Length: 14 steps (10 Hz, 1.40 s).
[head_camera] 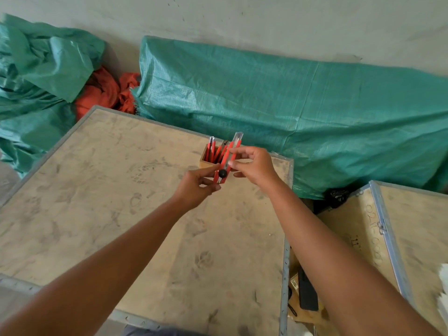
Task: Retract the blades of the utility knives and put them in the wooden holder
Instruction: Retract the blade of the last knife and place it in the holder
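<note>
A red utility knife [227, 160] with a black knob is held tilted above the plywood crate top [121, 202], its metal tip pointing up and away. My left hand [197, 187] pinches its lower end near the knob. My right hand [252, 166] grips its middle from the right side. Just behind the knife stands the small wooden holder [204, 162], with several red utility knives [214, 151] upright in it. Whether the held knife's blade is out I cannot tell.
Green tarpaulin [291, 105] covers bulk behind the crate, with orange cloth [104, 93] at the left. A second crate [412, 226] sits at the right. In the gap between the crates lies a dark flat object [307, 294].
</note>
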Each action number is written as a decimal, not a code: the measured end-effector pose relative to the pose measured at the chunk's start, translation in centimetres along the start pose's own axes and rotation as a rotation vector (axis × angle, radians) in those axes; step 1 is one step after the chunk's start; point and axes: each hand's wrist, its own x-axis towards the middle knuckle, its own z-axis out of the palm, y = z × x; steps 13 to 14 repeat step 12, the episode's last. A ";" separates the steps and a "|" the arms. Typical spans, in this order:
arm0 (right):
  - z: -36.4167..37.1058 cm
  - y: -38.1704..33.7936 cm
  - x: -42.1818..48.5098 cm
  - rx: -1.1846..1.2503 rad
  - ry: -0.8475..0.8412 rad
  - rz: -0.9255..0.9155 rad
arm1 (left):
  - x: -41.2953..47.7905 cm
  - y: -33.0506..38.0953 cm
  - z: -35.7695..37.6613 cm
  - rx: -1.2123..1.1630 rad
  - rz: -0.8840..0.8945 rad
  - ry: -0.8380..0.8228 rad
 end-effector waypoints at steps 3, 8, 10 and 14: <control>3.2 3.8 7.2 -0.096 0.313 0.020 | 8.4 -1.7 -1.8 0.303 -0.032 0.133; 7.7 7.6 8.5 -0.405 0.188 -0.090 | 13.4 -5.0 -1.2 0.478 -0.140 0.014; 7.7 7.0 8.1 -0.356 0.201 -0.074 | 13.0 -5.0 -0.7 0.483 -0.138 0.043; 6.0 3.9 6.8 -0.253 0.235 -0.045 | 11.2 -3.3 -0.9 0.438 -0.106 0.086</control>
